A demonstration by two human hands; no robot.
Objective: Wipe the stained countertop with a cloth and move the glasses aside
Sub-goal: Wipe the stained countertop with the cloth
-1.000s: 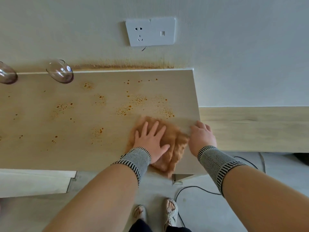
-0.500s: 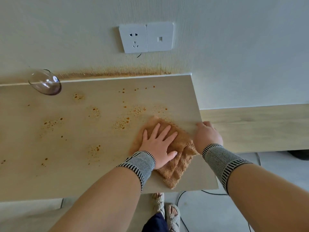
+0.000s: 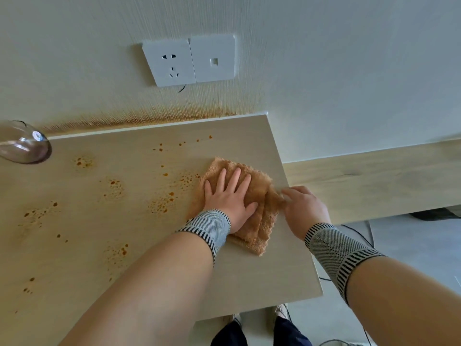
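Observation:
A folded orange-brown cloth (image 3: pixel 259 196) lies near the right end of the pale wooden countertop (image 3: pixel 124 245). My left hand (image 3: pixel 228 198) presses flat on the cloth with fingers spread. My right hand (image 3: pixel 305 206) rests at the countertop's right edge, its fingertips touching the cloth's right side. Orange-brown stain spots (image 3: pixel 162 202) are scattered over the countertop left of the cloth. One clear glass (image 3: pixel 23 143) stands at the far left by the wall, partly cut off by the frame.
A white wall socket and switch plate (image 3: pixel 189 61) sits above the countertop, with a brown stain band (image 3: pixel 139 119) along the wall's base. A lower wooden ledge (image 3: pixel 374 181) runs to the right. Cables (image 3: pixel 359 236) lie on the grey floor below.
My left hand has pushed the cloth away from me and to the right, over the spots nearest the right end. The view has shifted, so only one glass shows.

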